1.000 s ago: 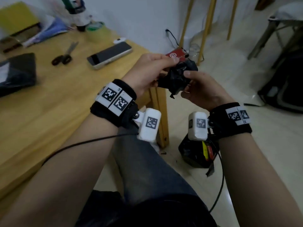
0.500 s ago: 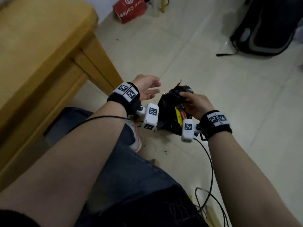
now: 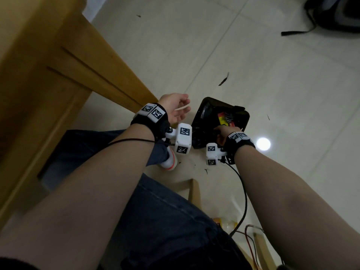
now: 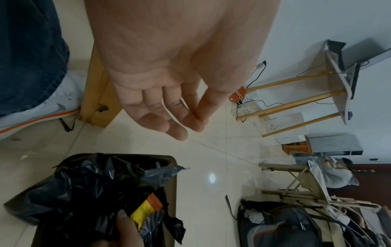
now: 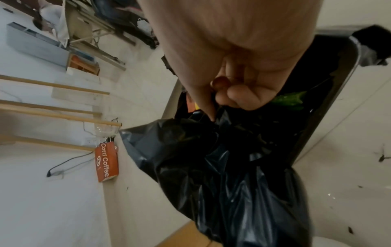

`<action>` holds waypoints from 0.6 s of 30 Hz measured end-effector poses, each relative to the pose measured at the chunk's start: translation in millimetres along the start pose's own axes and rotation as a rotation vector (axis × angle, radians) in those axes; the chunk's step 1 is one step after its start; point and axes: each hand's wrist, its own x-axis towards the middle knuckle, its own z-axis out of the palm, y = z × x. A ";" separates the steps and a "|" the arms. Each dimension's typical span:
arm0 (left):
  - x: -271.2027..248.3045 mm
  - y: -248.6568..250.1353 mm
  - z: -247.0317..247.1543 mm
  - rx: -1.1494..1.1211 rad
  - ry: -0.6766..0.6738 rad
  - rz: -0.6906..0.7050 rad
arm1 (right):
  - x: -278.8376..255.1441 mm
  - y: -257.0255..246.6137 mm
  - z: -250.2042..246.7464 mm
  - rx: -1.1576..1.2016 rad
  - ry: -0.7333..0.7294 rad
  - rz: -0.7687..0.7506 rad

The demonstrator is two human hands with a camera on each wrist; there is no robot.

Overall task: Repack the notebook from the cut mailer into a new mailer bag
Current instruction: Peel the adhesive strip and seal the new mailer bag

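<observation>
Mailer scrap (image 5: 222, 158), the crumpled black cut one, has gone from both hands at table height down into the floor bin (image 3: 244, 114); right hand (image 3: 224, 133) pinches it there, left hand (image 3: 175, 108) hangs empty and relaxed. Disposal nearly done; notebook unseen.

Right hand (image 3: 222, 136) fingertips buried in crumpled black plastic (image 5: 222, 158).

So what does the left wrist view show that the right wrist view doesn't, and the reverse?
Left wrist only: the left hand open, empty, off to the side of the bin; a white shoe.

Right wrist only: the right hand gripping crumpled black plastic over the bin; a green scrap inside.

Both: the bin, the black plastic, the orange coffee bag.
</observation>
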 end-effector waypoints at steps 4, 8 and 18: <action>12.2 -3.5 0.2 -0.036 0.009 -0.039 | 19.5 -2.5 11.4 0.107 -0.139 0.011; 17.7 -5.7 2.1 -0.040 0.011 -0.052 | 22.0 -19.3 34.0 0.307 -0.280 0.123; -4.5 -1.5 -4.2 -0.044 0.010 0.051 | -32.5 -53.0 25.6 -0.003 -0.077 -0.028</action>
